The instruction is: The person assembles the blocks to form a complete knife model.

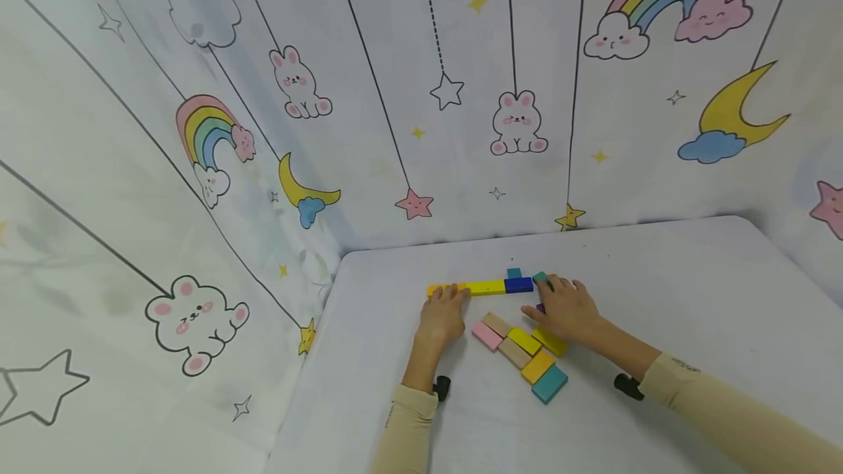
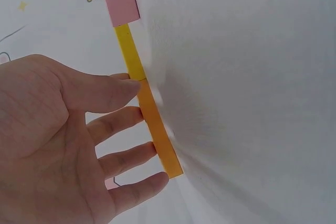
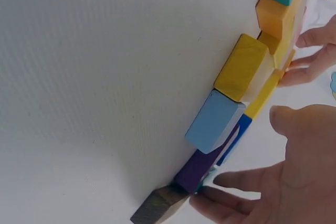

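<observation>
My left hand lies at the left end of a straight row of blocks, fingertips along an orange block. In that row a yellow block follows, then a dark blue block. My right hand is spread at the row's right end, fingertips at a small teal block, thumb held apart. Under this hand a purple block shows partly. Beside it in the right wrist view are a light blue block and a dark brown block.
Nearer the body lies a slanted cluster with a pink block, a tan block, an orange piece, a teal piece and several yellow ones. Another teal block sits behind the row. A patterned cloth wall borders the white table.
</observation>
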A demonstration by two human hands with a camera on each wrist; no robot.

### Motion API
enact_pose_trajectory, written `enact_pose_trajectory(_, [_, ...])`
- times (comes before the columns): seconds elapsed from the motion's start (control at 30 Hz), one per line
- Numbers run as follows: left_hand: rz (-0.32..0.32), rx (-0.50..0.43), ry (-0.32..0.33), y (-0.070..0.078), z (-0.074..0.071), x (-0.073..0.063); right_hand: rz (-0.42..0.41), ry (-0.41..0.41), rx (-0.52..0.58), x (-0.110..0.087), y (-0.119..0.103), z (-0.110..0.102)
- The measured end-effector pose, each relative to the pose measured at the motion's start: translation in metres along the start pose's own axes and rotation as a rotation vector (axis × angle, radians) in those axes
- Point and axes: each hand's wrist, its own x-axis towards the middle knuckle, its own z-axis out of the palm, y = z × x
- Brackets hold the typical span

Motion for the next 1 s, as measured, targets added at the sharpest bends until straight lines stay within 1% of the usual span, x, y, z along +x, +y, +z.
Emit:
enact_pose_trajectory(0.13, [-0.004, -0.007, 0.001, 0.000, 0.000, -0.001, -0.017, -0.014, -0.045, 0.000, 0.000, 0.002])
enact_pose_trajectory(0.23, [-0.001, -0.008, 0.008, 0.000, 0.000, -0.002, -0.022, -0.007, -0.080, -0.001, 0.000, 0.002])
enact_pose_trajectory(0.33, [0.003, -0.005, 0.008, 0.000, -0.001, -0.002, -0.007, 0.003, -0.107, -0.003, 0.000, 0.001])
enact_pose_trajectory(0.43, [0.005, -0.007, 0.005, 0.000, -0.001, -0.003, 0.014, -0.004, -0.120, -0.004, 0.000, -0.002])
enact_pose_trajectory(0.57, [0.010, -0.021, 0.003, 0.001, -0.004, -0.005, 0.020, -0.012, -0.101, -0.005, 0.002, -0.003])
enact_pose_trajectory(0.7, [0.013, -0.029, 0.000, 0.002, -0.005, -0.006, -0.002, -0.002, -0.066, -0.004, 0.004, 0.001])
enact_pose_trajectory(0.8, [0.009, -0.029, -0.002, 0.002, -0.004, -0.005, -0.025, 0.015, -0.062, -0.004, 0.006, 0.003])
enact_pose_trajectory(1.0, [0.003, -0.024, -0.004, 0.002, -0.004, -0.003, -0.033, 0.028, -0.043, -0.004, 0.010, 0.005])
